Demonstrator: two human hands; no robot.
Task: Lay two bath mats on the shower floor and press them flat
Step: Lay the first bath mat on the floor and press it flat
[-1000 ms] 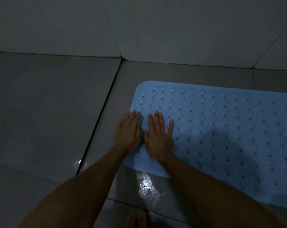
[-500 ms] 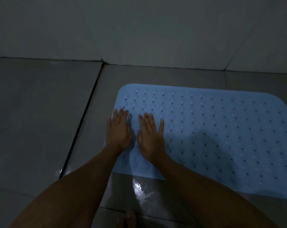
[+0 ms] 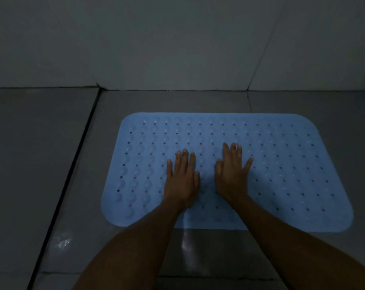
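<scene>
A light blue bath mat (image 3: 286, 172) with rows of small holes lies flat on the grey tiled shower floor (image 3: 37, 164), its whole outline in view. My left hand (image 3: 182, 178) rests palm down on the mat left of its middle, fingers stretched forward. My right hand (image 3: 231, 174) lies palm down beside it near the mat's centre, fingers spread, a small gap between the two hands. Neither hand holds anything. Only one mat is in view.
A tiled wall (image 3: 177, 42) rises just behind the mat's far edge. A dark grout line (image 3: 72, 164) runs along the floor left of the mat. Wet glints show on the tiles (image 3: 187, 243) in front of the mat, between my forearms.
Both hands have moved from the mat's left edge rightward onto its middle and spread apart. The view has shifted so that the whole mat shows.
</scene>
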